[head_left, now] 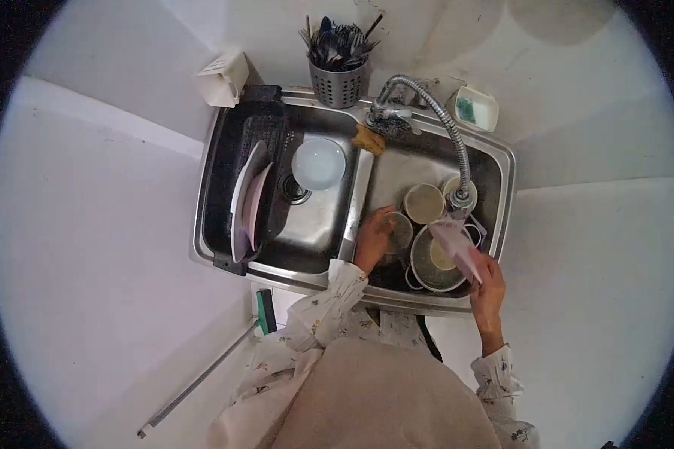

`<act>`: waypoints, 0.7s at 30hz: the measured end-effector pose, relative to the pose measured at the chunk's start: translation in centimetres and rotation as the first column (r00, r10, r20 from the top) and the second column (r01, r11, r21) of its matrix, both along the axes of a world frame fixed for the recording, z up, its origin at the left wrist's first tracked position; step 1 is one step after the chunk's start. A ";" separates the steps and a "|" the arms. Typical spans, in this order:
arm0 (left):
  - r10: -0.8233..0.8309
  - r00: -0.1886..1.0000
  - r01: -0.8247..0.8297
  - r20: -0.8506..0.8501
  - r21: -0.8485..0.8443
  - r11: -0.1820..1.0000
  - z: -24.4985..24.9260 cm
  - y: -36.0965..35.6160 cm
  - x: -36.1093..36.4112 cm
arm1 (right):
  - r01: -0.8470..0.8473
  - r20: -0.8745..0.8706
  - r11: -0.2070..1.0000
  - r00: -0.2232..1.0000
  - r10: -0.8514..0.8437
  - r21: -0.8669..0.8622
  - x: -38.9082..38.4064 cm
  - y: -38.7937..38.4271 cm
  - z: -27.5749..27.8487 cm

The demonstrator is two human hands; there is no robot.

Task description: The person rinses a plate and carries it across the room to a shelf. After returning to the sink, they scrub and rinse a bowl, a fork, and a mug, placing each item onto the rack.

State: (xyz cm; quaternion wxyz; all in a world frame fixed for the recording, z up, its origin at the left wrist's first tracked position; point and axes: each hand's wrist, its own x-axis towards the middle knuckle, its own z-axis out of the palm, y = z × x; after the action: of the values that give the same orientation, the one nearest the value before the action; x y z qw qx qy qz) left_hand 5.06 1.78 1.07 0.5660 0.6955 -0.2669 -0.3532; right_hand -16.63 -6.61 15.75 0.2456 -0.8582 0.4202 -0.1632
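Note:
In the right basin, my right hand (488,292) is closed on the edge of a pink plate (457,245), which tilts under the faucet head (460,198). Below it stands a pot (425,262) with handles and a light round dish (443,256) inside. My left hand (374,238) has its fingers curled at the side of a clear round bowl (399,233) near the basin divider. Behind these are a cream bowl (424,203) and another bowl (457,185), partly hidden by the faucet.
The left basin holds a white bowl (318,165) and a black rack (221,172) with upright plates (247,198). A yellow cloth (368,140) lies on the divider. Behind stand a cutlery holder (338,86) and a soap dish (487,111). A squeegee (266,310) leans at lower left.

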 end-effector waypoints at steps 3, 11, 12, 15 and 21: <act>0.061 0.833 -0.076 0.550 0.004 0.997 3.3 2.1 2.8 | -0.231 -0.243 0.968 0.949 0.201 -0.101 0.0 0.3 0.6; 0.088 0.248 -0.465 0.965 0.039 0.884 16.3 10.9 10.5 | -0.655 0.041 0.732 0.739 0.672 -0.186 11.3 1.9 2.8; 0.033 0.266 -0.503 0.963 0.110 0.857 17.1 11.4 11.4 | -0.716 -0.003 0.605 0.646 0.763 -0.348 13.2 1.8 2.3; -0.230 0.251 -0.528 0.940 0.332 0.781 17.0 12.7 14.2 | -0.750 -0.010 0.422 0.496 0.868 -0.510 19.5 2.6 2.4; -0.099 0.503 -0.363 0.859 0.313 0.878 16.0 14.6 18.6 | -0.760 -0.114 0.097 0.220 0.969 -0.642 28.2 3.7 0.5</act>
State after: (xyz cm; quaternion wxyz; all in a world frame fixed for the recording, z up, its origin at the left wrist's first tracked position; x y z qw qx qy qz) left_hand 23.62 16.38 17.06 0.2059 0.9081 -0.3635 0.0298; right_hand 11.56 -2.91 16.26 0.0880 -0.9163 -0.3042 -0.2452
